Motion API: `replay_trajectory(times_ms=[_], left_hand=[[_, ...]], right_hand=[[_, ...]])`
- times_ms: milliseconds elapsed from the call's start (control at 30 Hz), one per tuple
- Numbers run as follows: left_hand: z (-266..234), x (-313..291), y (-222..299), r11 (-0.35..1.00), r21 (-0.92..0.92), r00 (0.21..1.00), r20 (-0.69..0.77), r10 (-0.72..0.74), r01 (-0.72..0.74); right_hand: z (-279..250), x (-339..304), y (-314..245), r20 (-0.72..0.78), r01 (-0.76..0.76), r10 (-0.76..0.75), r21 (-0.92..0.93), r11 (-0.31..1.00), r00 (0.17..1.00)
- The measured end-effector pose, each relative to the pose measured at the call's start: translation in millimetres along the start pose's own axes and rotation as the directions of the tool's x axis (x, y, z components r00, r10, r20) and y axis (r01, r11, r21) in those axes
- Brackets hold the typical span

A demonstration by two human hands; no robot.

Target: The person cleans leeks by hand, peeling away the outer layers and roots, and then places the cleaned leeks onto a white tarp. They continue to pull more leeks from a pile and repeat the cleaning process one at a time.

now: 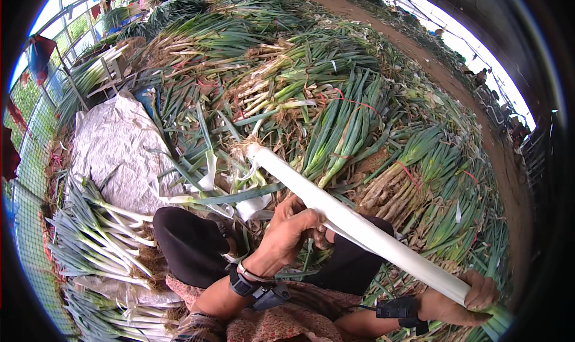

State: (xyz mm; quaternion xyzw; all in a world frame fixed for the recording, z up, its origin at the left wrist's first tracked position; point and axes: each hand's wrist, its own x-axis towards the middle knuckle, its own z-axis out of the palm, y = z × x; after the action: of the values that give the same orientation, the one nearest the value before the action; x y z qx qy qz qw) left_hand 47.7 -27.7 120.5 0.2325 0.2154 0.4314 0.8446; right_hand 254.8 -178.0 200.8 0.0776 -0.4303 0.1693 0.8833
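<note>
A long, thick white green onion stalk (353, 222) slants across in front of me, its root end (251, 150) pointing away and its green leaves at the lower right. My right hand (470, 299) is closed round the stalk where the white turns green. At its middle, my left hand (290, 231) pinches a thin strip of pale outer skin (349, 235) hanging along the underside; the fingertips are partly hidden. Peeled white skins (253, 207) lie just beyond the left hand. Whitish-stemmed green onions (114, 237) with roots lie in a pile at my left.
Bundles of unpeeled green onions (392, 186), some tied with red string, cover the ground ahead and right. A crumpled white woven sheet (120, 153) lies at the left. Green mesh netting (33, 246) runs along the left side, and a dirt path (383, 30) along the far right.
</note>
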Motion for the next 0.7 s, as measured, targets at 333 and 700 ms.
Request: replay_trajectory(times_ms=[333,700], left_hand=[[-32,7,-15,0.857,0.381,0.934,0.07,0.349,-0.348],[-151,23,91,-0.81,0.538,0.784,0.597,0.17,-0.234]], right_hand=[[-32,6,-21,-0.382,-0.097,0.064,-0.068,0.993,0.922],[-54,8,-36,-0.507,-0.179,0.213,0.115,0.977,0.835]])
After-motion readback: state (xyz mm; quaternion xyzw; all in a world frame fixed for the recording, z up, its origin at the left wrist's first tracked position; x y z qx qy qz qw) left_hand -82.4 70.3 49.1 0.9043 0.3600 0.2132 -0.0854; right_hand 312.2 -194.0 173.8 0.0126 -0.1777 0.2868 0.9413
